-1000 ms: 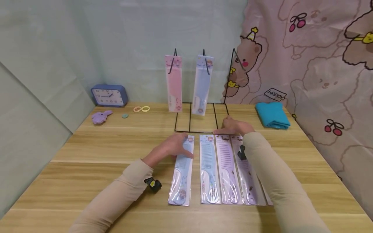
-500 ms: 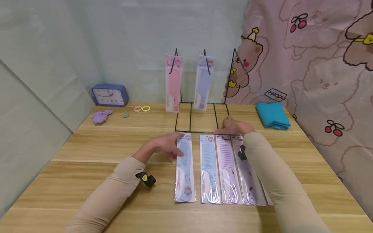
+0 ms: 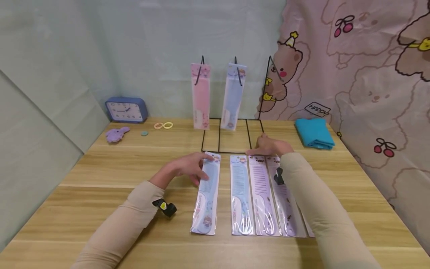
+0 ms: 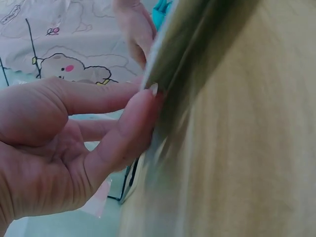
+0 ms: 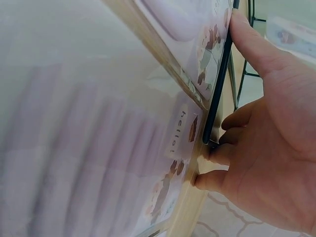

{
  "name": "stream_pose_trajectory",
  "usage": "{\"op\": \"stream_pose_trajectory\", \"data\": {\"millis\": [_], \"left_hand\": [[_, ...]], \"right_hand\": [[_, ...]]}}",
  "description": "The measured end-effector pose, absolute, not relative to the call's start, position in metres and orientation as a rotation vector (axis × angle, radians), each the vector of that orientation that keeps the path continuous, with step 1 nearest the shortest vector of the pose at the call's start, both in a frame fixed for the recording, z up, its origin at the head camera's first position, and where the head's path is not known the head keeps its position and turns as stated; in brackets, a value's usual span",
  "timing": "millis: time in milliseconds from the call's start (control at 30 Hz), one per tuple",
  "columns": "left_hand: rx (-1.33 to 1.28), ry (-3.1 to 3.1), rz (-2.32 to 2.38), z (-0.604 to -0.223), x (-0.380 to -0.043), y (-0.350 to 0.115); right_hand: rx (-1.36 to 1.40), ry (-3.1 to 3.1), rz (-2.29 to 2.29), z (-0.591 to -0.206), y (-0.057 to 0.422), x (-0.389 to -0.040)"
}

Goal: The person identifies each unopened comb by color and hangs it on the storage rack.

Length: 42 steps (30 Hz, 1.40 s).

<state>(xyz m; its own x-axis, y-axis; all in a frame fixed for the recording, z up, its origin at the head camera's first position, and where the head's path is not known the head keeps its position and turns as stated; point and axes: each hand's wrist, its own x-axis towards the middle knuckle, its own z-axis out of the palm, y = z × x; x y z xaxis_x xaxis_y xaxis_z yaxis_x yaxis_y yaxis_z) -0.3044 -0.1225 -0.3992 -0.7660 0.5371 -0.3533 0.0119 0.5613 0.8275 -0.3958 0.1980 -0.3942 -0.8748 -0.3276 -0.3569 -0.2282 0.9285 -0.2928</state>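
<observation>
While the left hand [image 3: 189, 166] pinched a packaged light-blue comb [image 3: 209, 198] by its left edge near the top, thumb and fingers closed on the wrapper, the packet lay slightly slanted at the left end of a row; the left wrist view showed the gripped edge raised off the surface [image 3: 100, 194]. Right hand [image 3: 268, 145] stood apart from the left, its thumb laid along the front bar of a black wire rack [image 3: 219, 136] and its other fingers loosely spread by the front right corner. Beyond a gap to the right of the held packet came a second blue comb packet [image 3: 242, 198], then, just beside it, a purple comb packet [image 3: 263, 198] and another purple packet [image 3: 287, 211], the latter partly covered by the right sleeve [image 3: 315, 201]. On the rack's hooks hung a pink comb packet [image 3: 201, 99] and a hung blue packet [image 3: 232, 99], side by side and apart. Farther out, at back left, were noted a blue clock [image 3: 143, 110], a lilac figure [image 3: 115, 135] and a small teal disc [image 3: 144, 133]; at back right, a folded turquoise cloth [image 3: 314, 134] near a bear-print curtain [image 3: 356, 119].
</observation>
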Motion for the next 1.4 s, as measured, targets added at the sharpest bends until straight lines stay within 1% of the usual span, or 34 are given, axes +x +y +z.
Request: {"op": "stream_pose_trajectory", "data": {"millis": [333, 833, 1100, 1267, 1400], "left_hand": [[0.524, 2.14, 1.517, -0.389, -0.309, -0.127], [0.568, 2.117, 1.884, -0.371, -0.306, -0.104], [0.701, 2.114, 2.069, -0.344, -0.307, -0.081], [0.785, 2.132, 2.108, -0.325, -0.31, -0.068], [0.855, 2.115, 2.126, -0.313, -0.311, -0.061]], "right_hand": [[-0.413, 2.67, -0.345, -0.395, 0.197, -0.397], [-0.455, 2.662, -0.328, -0.395, 0.198, -0.398], [-0.447, 2.669, -0.306, -0.396, 0.199, -0.401], [-0.433, 2.663, -0.297, -0.396, 0.2, -0.402], [-0.475, 2.668, -0.304, -0.394, 0.199, -0.401]]}}
